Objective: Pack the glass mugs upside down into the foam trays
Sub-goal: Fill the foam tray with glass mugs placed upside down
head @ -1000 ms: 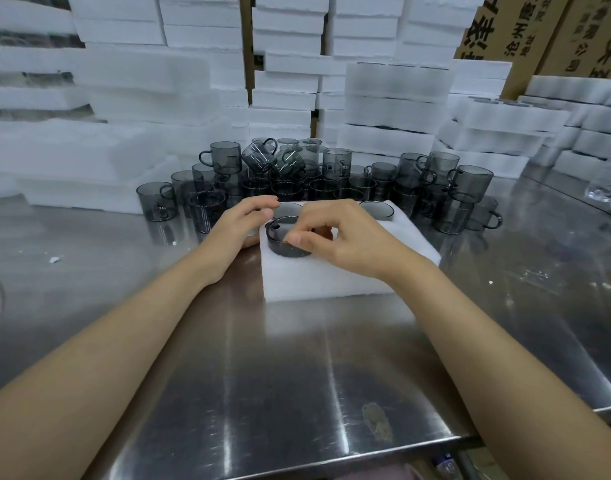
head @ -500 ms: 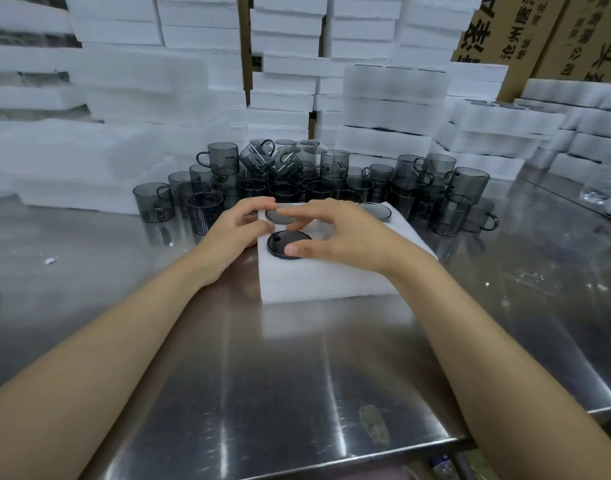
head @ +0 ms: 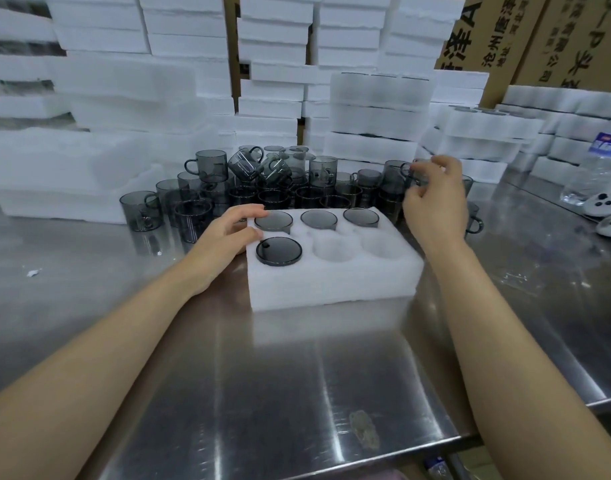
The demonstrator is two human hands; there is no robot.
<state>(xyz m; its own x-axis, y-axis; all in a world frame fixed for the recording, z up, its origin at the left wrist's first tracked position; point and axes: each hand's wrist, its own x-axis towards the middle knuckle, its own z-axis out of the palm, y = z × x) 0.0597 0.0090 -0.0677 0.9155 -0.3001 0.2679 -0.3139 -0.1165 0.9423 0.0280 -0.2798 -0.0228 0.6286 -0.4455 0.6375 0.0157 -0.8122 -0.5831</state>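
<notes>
A white foam tray lies on the steel table in front of me. Its back row holds three smoked-glass mugs upside down, and a fourth mug sits upside down in the front left pocket. The two other front pockets are bare foam. My left hand rests on the tray's left edge with relaxed fingers. My right hand is raised behind the tray's right end, fingers curled round the handle of a mug in the cluster of loose mugs.
Stacks of white foam trays fill the back and both sides. Cardboard boxes stand at the back right. A plastic water bottle and two white controllers lie at the right. The table's front edge runs near my forearms.
My right hand left the front left mug, now seated in its pocket, and moved back and right to a mug in the cluster. My left hand stayed at the tray's left edge.
</notes>
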